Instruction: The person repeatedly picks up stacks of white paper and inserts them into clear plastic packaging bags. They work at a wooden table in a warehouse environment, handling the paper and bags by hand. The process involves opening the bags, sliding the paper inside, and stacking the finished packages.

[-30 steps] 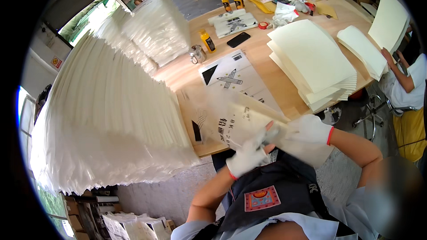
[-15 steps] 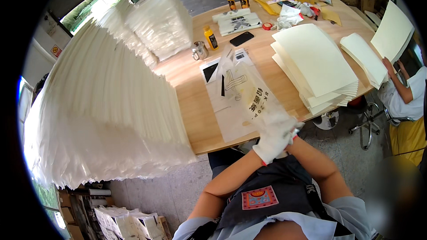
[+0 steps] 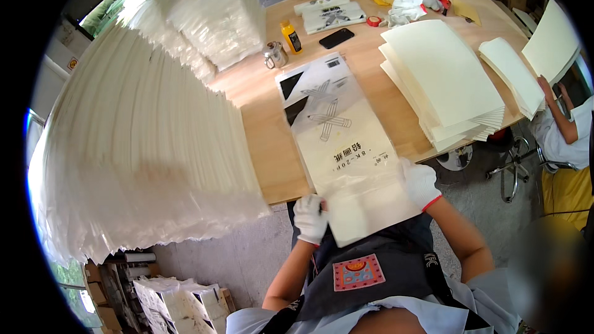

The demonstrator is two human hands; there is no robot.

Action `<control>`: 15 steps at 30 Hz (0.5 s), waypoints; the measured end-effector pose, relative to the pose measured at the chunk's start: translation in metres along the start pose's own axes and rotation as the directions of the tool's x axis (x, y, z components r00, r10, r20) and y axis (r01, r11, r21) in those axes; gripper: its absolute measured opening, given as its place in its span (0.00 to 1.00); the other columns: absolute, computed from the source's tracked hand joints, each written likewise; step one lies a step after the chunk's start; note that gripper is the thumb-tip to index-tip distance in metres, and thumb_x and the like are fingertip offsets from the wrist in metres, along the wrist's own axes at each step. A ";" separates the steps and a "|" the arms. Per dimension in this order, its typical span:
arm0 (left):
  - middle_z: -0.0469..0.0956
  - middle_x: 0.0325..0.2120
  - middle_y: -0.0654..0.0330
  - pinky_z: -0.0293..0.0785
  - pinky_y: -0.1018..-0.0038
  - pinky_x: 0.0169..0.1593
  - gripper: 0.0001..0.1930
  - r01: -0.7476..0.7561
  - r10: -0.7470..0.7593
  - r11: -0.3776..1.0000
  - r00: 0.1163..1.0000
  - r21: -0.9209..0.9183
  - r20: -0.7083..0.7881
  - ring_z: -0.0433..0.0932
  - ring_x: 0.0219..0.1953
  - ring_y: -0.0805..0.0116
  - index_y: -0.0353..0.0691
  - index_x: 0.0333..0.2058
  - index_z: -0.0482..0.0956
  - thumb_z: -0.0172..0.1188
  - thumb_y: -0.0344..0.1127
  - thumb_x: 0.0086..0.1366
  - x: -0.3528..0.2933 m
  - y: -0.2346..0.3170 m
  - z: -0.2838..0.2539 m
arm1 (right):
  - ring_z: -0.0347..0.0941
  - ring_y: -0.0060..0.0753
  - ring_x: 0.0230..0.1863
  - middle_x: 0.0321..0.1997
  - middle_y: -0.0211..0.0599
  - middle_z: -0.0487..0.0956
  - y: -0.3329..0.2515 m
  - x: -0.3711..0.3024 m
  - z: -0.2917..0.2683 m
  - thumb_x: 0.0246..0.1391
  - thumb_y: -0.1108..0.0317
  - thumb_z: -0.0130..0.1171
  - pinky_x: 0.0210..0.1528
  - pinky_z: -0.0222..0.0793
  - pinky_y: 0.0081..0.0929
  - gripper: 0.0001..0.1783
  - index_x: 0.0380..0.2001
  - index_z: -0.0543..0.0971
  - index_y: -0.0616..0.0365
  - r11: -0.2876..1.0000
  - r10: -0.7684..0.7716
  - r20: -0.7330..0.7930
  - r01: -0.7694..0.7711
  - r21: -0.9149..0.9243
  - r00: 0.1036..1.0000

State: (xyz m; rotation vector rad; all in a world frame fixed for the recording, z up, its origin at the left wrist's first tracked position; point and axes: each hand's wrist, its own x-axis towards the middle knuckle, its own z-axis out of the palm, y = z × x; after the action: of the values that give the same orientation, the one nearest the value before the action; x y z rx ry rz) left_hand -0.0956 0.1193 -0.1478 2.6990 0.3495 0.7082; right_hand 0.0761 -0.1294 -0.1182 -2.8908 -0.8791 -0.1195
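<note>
A clear plastic bag (image 3: 371, 138) printed with crossed pencils lies lengthwise before me. Cream paper (image 3: 359, 215) shows at its near end, jutting past the table's front edge above my lap. Both my hands wear white gloves with red cuffs. My left hand (image 3: 310, 218) is closed at the bag's near left edge, its fingers curled in; a small dark patch shows at the fingertips. On the opposite side my right hand (image 3: 422, 184) rests against the bag's right edge, its fingers partly hidden and blurred. More printed bags (image 3: 299, 109) lie flat underneath, farther up the table.
A tall pile of plastic-wrapped material (image 3: 148, 142) rises at left. Cream sheets (image 3: 442, 80) are stacked at right. Beyond stand a metal cup (image 3: 275, 55), an orange bottle (image 3: 291, 37) and a phone (image 3: 337, 38). Another person (image 3: 572, 127) handles sheets at far right.
My hands were together at the bag's near end; now they are apart, one on each side. The bag has gone from crumpled to flat, and cream paper shows at its near end.
</note>
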 end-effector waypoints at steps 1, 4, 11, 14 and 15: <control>0.70 0.24 0.56 0.66 0.64 0.33 0.05 0.081 -0.084 0.991 0.996 -0.103 -0.021 0.70 0.29 0.54 0.41 0.26 0.72 0.60 0.30 0.50 -0.011 -0.016 -0.001 | 0.76 0.38 0.19 0.20 0.35 0.78 -0.005 -0.004 -0.003 0.50 0.59 0.49 0.17 0.67 0.37 0.11 0.31 0.73 0.54 0.997 -0.074 0.044 0.075 -0.014 0.996; 0.68 0.20 0.61 0.64 0.73 0.29 0.05 0.358 -0.394 0.842 0.919 -0.403 -0.006 0.66 0.24 0.68 0.39 0.25 0.71 0.59 0.31 0.55 -0.022 0.001 -0.031 | 0.75 0.36 0.17 0.16 0.35 0.75 -0.021 -0.035 -0.042 0.45 0.65 0.51 0.16 0.66 0.36 0.06 0.21 0.73 0.53 0.954 -0.297 0.119 0.298 0.003 0.948; 0.71 0.21 0.70 0.63 0.82 0.27 0.08 0.752 -0.446 0.303 0.655 -0.586 0.610 0.65 0.23 0.82 0.39 0.25 0.73 0.61 0.33 0.61 -0.104 0.064 -0.109 | 0.78 0.40 0.23 0.25 0.37 0.80 -0.012 -0.144 -0.057 0.52 0.61 0.45 0.19 0.69 0.44 0.12 0.27 0.78 0.48 0.978 -0.210 0.730 0.142 0.155 0.650; 0.71 0.20 0.69 0.63 0.81 0.26 0.09 0.673 -0.450 0.621 0.726 -0.402 0.520 0.65 0.23 0.82 0.38 0.25 0.71 0.63 0.32 0.60 -0.074 0.084 -0.124 | 0.79 0.44 0.28 0.27 0.40 0.80 -0.024 -0.113 -0.073 0.55 0.57 0.42 0.25 0.71 0.48 0.16 0.27 0.78 0.47 0.939 -0.313 0.788 0.300 0.171 0.530; 0.68 0.17 0.67 0.63 0.80 0.26 0.12 0.475 -0.243 0.694 0.862 -0.541 0.446 0.64 0.22 0.81 0.38 0.22 0.68 0.63 0.29 0.58 -0.084 0.048 -0.100 | 0.78 0.49 0.30 0.26 0.43 0.80 -0.022 -0.096 -0.084 0.57 0.48 0.39 0.32 0.72 0.46 0.23 0.27 0.79 0.49 0.941 -0.337 0.771 0.226 0.254 0.540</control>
State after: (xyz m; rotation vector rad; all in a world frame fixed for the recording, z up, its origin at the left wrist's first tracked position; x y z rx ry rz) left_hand -0.2111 0.0743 -0.0838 1.9489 0.4448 0.1667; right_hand -0.0189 -0.1750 -0.0436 -2.5661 -1.3954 1.2959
